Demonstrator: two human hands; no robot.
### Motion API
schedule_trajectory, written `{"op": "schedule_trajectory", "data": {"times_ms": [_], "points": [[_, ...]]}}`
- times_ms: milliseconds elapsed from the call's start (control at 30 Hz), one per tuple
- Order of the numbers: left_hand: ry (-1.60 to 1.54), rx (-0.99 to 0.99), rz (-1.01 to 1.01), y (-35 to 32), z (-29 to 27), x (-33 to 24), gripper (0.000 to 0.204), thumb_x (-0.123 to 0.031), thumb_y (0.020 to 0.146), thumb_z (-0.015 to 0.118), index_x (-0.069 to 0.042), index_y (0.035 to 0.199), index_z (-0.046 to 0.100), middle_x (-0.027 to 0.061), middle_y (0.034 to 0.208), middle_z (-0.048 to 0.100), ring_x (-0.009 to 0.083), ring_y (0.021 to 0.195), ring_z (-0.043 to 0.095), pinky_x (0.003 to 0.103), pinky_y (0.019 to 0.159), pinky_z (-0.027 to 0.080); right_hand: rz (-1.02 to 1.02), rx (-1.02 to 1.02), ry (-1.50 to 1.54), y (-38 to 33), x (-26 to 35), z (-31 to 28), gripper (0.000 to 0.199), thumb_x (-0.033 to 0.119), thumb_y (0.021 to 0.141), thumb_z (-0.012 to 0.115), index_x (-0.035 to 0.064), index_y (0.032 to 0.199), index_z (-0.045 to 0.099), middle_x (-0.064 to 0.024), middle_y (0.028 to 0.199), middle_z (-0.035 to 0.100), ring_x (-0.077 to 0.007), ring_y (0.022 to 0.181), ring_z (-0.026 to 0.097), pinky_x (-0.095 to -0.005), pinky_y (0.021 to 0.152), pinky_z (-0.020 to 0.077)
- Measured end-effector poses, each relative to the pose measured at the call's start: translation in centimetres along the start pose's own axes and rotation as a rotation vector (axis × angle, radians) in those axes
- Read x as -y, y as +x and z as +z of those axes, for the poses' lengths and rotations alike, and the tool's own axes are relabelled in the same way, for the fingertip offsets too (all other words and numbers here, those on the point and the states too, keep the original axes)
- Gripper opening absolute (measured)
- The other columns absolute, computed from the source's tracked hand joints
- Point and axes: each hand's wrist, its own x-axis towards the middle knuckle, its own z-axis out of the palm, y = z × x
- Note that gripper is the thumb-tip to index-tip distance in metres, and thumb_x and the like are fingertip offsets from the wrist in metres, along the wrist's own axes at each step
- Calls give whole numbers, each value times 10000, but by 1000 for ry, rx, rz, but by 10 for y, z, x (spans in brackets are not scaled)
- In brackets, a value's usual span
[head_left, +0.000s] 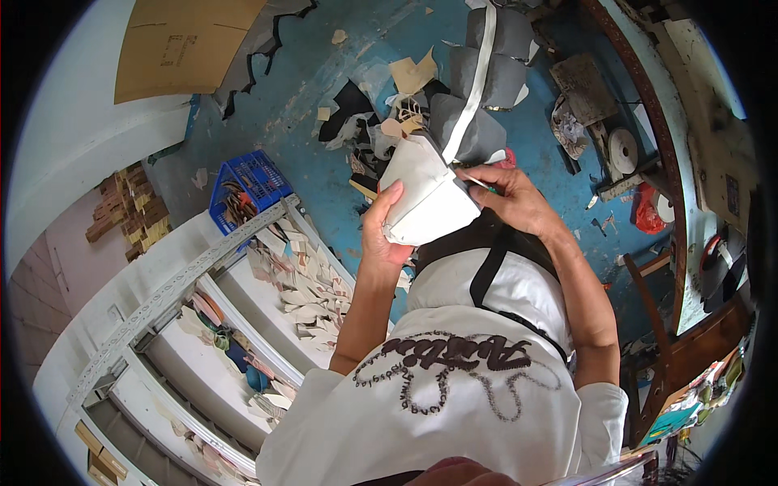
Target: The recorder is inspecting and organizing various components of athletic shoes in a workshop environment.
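Observation:
In front of my lap, my left hand (pixel 384 226) grips a white folded panel (pixel 428 194) by its lower left side, thumb on top. A seam or fold line crosses the panel. At its upper right edge my right hand (pixel 512 199) is closed in a pinch around a small thin thing with a green end (pixel 491 189), mostly hidden by the fingers. From close by the panel's top corner a long white strip (pixel 473 101) runs up and away, over a row of dark grey rounded pieces (pixel 472 134).
Scraps (pixel 350 113) litter the blue floor ahead. At left stand a blue plastic crate (pixel 251 182) and metal-framed shelving (pixel 186 279) with many cut pieces. Further left are a brown cardboard box (pixel 182 49) and stacked wooden blocks (pixel 134 211). A white roll (pixel 622 151) sits at right.

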Motion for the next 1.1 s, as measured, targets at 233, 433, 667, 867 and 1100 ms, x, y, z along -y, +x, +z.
{"op": "schedule_trajectory", "data": {"times_ms": [233, 433, 667, 867, 1100], "points": [[236, 3, 263, -12, -15, 1, 535, -312, 772, 525, -4, 1173, 351, 120, 1099, 482, 226, 951, 522, 347, 789, 445, -101, -275, -156, -20, 2, 24, 241, 101, 798, 524, 36, 1029, 542, -3, 731, 536, -58, 640, 467, -209, 602, 411], [-502, 476, 29, -13, -27, 35, 701, -534, 762, 410, -50, 1249, 269, 111, 1212, 398, 256, 1041, 456, 355, 837, 417, -289, -364, -195, -21, -3, 26, 139, 71, 752, 580, -21, 846, 536, -42, 690, 523, -76, 653, 479, -220, 620, 418], [-437, 335, 49, -7, -31, 12, 587, -244, 683, 488, 26, 1182, 342, 197, 1083, 490, 327, 898, 536, 439, 826, 410, -381, -326, -282, -30, 8, 18, 127, 15, 719, 585, -8, 833, 535, -43, 769, 534, -105, 671, 495, -212, 604, 407], [-424, 273, 88, -16, -8, 7, 560, -78, 618, 498, 50, 1142, 347, 207, 1012, 516, 313, 858, 554, 404, 759, 464, -460, -538, -328, -12, 19, -5, 241, 50, 696, 617, 16, 903, 498, -77, 831, 519, -126, 744, 486, -236, 612, 417], [-489, 401, 33, -18, -2, 4, 613, -40, 609, 458, 38, 1194, 292, 230, 1088, 465, 336, 925, 524, 420, 816, 429, -372, -458, -324, -2, 11, -3, 239, 53, 680, 627, 2, 876, 501, -107, 791, 539, -168, 641, 536, -245, 593, 433]]}}
